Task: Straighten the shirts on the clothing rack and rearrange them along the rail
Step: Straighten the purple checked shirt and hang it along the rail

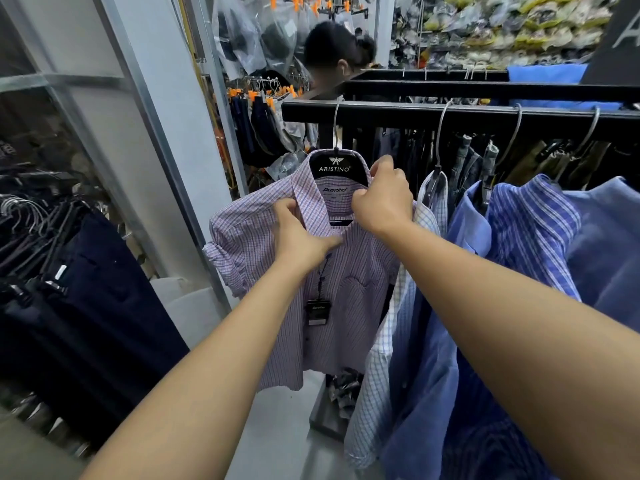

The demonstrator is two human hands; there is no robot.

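Observation:
A pink-and-purple checked shirt (349, 299) hangs on a black hanger (334, 166) at the left end of the black rail (398, 114). My left hand (301, 233) pinches the left side of its collar. My right hand (382, 195) grips the right side of the collar at the hanger's shoulder. A black price tag (317, 313) dangles down the shirt's front. To its right hang a white checked shirt (384, 375), a plain blue shirt (433, 358) and a blue striped shirt (533, 230), bunched together and tilted.
Dark trousers (86, 306) hang on a low rack at the left, beside a grey metal-framed partition (166, 133). A person (332, 53) stands behind the rail. More dark garments hang behind it, and packed goods fill the back shelves (502, 29).

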